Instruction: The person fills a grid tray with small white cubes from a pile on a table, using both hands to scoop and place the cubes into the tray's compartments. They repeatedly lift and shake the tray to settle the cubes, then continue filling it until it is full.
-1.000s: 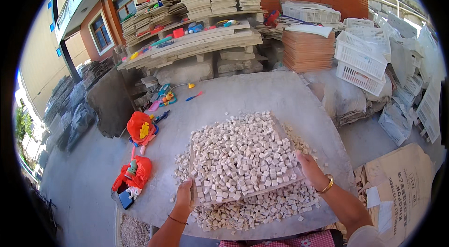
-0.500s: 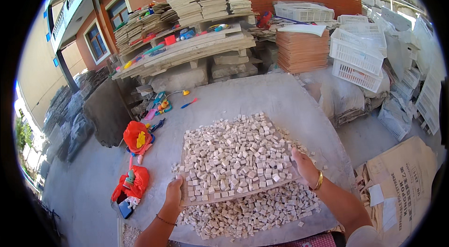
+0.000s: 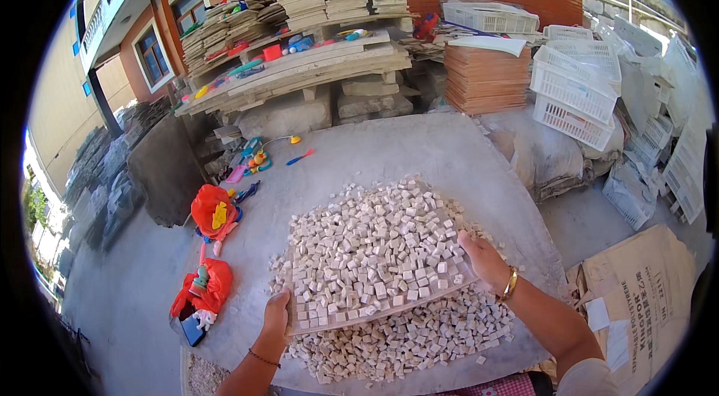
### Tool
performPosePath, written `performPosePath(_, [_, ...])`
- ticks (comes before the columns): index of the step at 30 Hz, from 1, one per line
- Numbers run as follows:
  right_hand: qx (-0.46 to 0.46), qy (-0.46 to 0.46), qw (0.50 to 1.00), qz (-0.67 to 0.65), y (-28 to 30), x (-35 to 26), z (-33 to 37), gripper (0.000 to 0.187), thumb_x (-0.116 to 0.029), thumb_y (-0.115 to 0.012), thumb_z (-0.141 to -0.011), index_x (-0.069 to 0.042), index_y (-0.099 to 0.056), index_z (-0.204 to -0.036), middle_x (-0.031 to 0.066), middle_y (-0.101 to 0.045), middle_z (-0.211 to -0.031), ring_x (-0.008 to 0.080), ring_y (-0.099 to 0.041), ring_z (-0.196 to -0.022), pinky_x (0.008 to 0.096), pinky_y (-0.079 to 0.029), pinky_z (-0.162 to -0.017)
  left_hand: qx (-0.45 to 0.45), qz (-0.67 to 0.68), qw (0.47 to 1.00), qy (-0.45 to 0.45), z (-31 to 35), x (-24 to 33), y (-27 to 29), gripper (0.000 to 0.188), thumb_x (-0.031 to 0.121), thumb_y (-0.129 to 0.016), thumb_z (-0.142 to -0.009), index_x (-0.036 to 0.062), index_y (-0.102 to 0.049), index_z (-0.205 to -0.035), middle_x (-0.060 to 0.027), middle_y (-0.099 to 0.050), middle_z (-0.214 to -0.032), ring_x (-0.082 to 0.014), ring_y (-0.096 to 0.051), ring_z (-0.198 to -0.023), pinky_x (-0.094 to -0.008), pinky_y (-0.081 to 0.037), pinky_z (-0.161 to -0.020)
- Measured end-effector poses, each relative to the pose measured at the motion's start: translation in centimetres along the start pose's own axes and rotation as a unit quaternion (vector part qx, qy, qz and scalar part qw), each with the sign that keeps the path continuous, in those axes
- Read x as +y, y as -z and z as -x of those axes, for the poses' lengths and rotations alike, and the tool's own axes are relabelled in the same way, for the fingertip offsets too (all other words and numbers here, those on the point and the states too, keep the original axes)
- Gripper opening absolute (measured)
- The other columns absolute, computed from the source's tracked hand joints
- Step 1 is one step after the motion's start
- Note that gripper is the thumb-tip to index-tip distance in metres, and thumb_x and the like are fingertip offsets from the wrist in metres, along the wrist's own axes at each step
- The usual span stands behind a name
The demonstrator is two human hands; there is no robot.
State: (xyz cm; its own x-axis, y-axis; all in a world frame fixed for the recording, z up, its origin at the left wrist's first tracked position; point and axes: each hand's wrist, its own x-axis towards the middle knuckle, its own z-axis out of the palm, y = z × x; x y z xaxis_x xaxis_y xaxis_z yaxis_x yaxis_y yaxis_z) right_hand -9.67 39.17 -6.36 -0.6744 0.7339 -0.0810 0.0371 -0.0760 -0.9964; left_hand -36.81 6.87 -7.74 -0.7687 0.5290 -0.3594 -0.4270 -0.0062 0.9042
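My left hand point(image 3: 276, 315) grips the near left corner of a flat tray point(image 3: 389, 310), the thumb showing on top. At its right edge, my right hand point(image 3: 485, 264) is closed on the tray as well. Small whitish stone-like cubes point(image 3: 371, 246) cover the tray in a loose layer. The tray slopes somewhat, and its underside is hidden. Below and around it spreads a heap of the same cubes point(image 3: 397, 347) on a grey tabletop point(image 3: 449, 152).
On the left of the tabletop lie red plastic bags point(image 3: 215, 209) and small colourful toys point(image 3: 258, 164). Pallets point(image 3: 314, 74) with stacked boards stand behind. White crates point(image 3: 573, 89) and a brown stack of sheets point(image 3: 487, 77) are back right; a printed paper sack point(image 3: 648, 298) lies right.
The tray and both hands have shifted slightly left in the picture, still gripping. A few cubes near the tray's front edge lie differently. The view has tilted a little.
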Motion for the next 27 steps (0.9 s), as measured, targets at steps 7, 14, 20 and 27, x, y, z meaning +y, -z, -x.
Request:
performPosePath(7, [0.02, 0.018, 0.998, 0.056, 0.3, -1.5, -0.5, 0.052, -0.052, -0.051, -0.09, -0.003, -0.053, -0.07, -0.0019, -0.043, -0.065, 0.0102, -0.036, -0.059, 0.0287, -0.034, -0.055, -0.007, 0.051, 0.998, 0.035, 0.1, 0.4, -1.4, 0.038, 0.023, -0.037, -0.096, -0.0062, -0.045, -0.12, -0.0193, -0.058, -0.113, -0.0314, -0.061, -0.098, -0.0455, -0.049, -0.087])
performPosePath(14, [0.012, 0.048, 0.998, 0.042, 2.2, 1.6, -1.0, 0.057, -0.053, -0.049, -0.09, -0.005, -0.05, -0.06, -0.0042, -0.038, -0.055, 0.0078, -0.033, -0.054, 0.0271, -0.031, -0.05, -0.027, 0.036, 0.999, 0.008, 1.4, 1.7, -2.9, 0.039, 0.023, -0.037, -0.095, -0.0071, -0.046, -0.118, -0.0201, -0.058, -0.112, -0.0332, -0.061, -0.097, -0.0468, -0.049, -0.086])
performPosePath(20, [0.035, -0.01, 0.998, 0.055, 0.6, 0.5, 0.8, 0.054, -0.052, -0.048, -0.091, -0.006, -0.048, -0.062, -0.0041, -0.04, -0.057, 0.0078, -0.032, -0.054, 0.0274, -0.031, -0.049, -0.004, -0.033, 0.999, -0.008, 1.3, 5.3, -2.9, 0.035, 0.025, -0.039, -0.094, -0.0052, -0.051, -0.109, -0.016, -0.061, -0.097, -0.0294, -0.065, -0.083, -0.0428, -0.054, -0.074])
performPosePath(27, [0.025, -0.012, 0.998, -0.051, -0.3, 4.5, -0.6, 0.054, -0.055, -0.05, -0.089, -0.007, -0.048, -0.064, -0.0028, -0.039, -0.059, 0.01, -0.034, -0.055, 0.0286, -0.033, -0.051, 0.025, -0.008, 1.0, -0.011, 2.8, 5.7, -3.1, 0.035, 0.025, -0.04, -0.094, -0.0057, -0.053, -0.105, -0.015, -0.062, -0.096, -0.0266, -0.065, -0.08, -0.0392, -0.055, -0.072])
